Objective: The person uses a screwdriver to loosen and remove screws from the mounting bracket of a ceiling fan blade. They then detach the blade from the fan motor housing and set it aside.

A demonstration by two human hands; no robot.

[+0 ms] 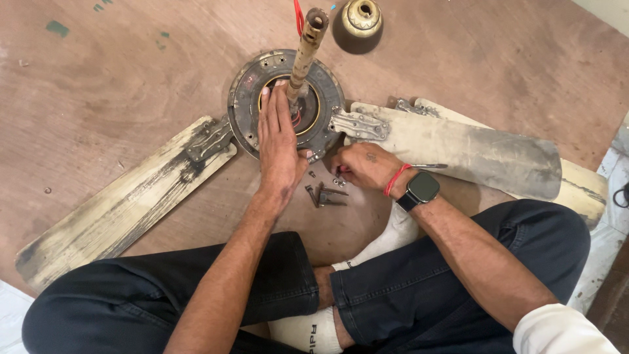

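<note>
- Wooden floor (131, 72): scuffed brown plywood with flecks of green paint.
- Fan blades (118, 203): long, flat, grimy cream paddles lying left and right of the motor.
- Fan motor (246, 98): round, dark, greasy metal disc with a rusty rod (306, 49) rising from its centre.
- Left hand (278, 141): flat on the motor, fingers pressed together beside the rod.
- Right hand (367, 167): curled near the motor's rim, fingertips pinching small screws (339, 180).
- Metal brackets (327, 195): dark, lying loose on the floor between the hands.

Your left hand (278, 147) lies flat, palm down, fingers extended together over the fan motor housing (247, 98). Your right hand (364, 168) sits just right of that housing, fingers curled inward, pinching; wrist bent.
</note>
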